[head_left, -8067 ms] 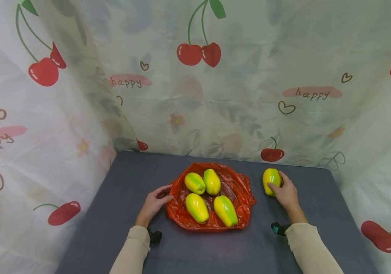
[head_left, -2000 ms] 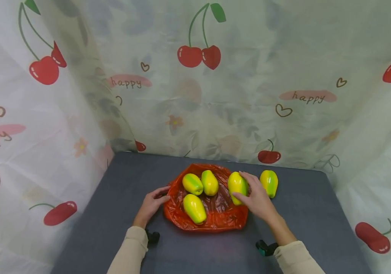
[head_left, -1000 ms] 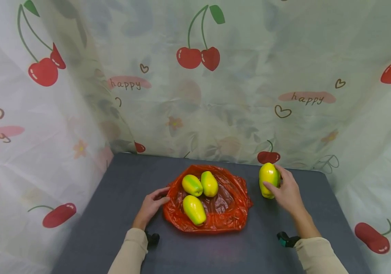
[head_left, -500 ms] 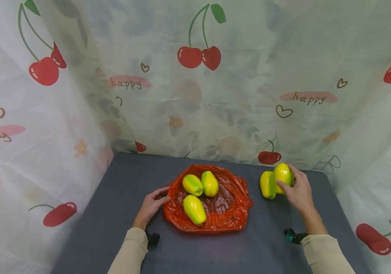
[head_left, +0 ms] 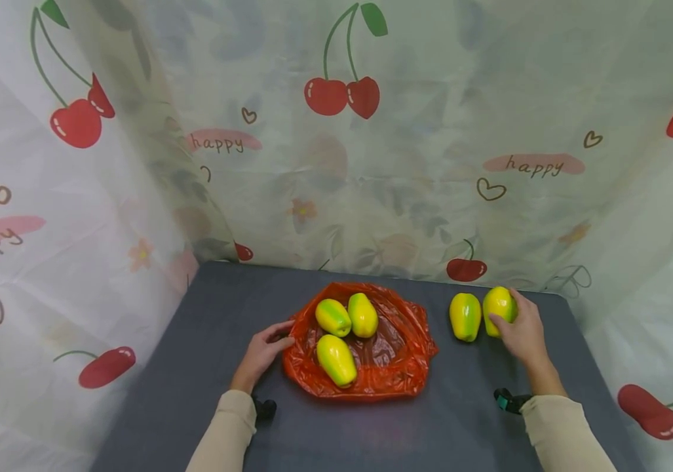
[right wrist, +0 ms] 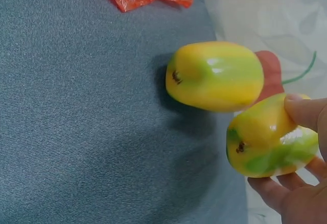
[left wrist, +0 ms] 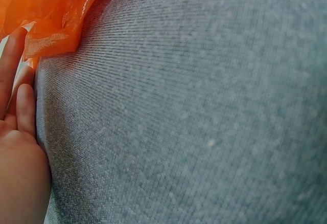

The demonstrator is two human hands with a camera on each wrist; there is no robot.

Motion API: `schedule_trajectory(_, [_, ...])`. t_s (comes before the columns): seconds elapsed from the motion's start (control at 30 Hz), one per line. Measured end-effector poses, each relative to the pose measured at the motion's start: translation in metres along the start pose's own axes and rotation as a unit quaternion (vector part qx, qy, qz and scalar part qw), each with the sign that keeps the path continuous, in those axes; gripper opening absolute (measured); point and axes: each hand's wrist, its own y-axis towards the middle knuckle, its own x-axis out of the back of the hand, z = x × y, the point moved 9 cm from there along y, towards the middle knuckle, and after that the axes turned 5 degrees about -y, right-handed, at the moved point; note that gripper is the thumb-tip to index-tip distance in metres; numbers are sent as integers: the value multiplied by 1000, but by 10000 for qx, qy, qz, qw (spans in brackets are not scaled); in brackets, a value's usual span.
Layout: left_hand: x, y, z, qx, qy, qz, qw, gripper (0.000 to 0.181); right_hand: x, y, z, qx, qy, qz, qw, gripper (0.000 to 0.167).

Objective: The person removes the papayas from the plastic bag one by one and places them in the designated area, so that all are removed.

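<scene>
My right hand (head_left: 523, 328) grips a glossy yellow-green papaya (right wrist: 271, 137) between thumb and fingers, at the table's right. Just left of it a second papaya (head_left: 464, 317) lies on the table, a narrow gap between them in the head view. Three more papayas (head_left: 336, 360) lie in the spread-open red plastic bag (head_left: 365, 392) at mid-table. At the bag's left edge rests my left hand (head_left: 262, 354), its fingers mostly straight and touching the plastic. The left wrist view shows these fingers (left wrist: 10, 75) against the bag's orange-looking edge (left wrist: 56, 35); their tips are partly hidden.
A dark grey cloth covers the table (head_left: 336, 432). Behind and at both sides hangs a pale curtain (head_left: 419, 144) printed with cherries, right at the table's back edge. Black devices (head_left: 510, 401) are strapped at both wrists.
My right hand has taken a papaya from the bag's right side, carried it over the papaya outside and lowered it to that one's right. The left hand has stayed at the bag.
</scene>
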Motion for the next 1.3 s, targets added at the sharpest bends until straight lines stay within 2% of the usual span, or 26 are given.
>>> schedule_trajectory(0.2, [1,3,0,-34,-92,5,10000,45,-6,3,-8,-164,-6,122,9998,74])
schedule_trajectory(0.5, [2,2,4,-3,-94,0,10000,45,-22,2,-19,-340,-194,642,9972,77])
schedule_trajectory(1.03, [1,3,-1,-150,-118,-7,9998,46,-35,0,-30,-613,-147,968,9933,81])
schedule_trajectory(1.3, [2,3,3,-127,-112,-12,9999,44,-40,-2,-32,-704,-119,1047,9919,80])
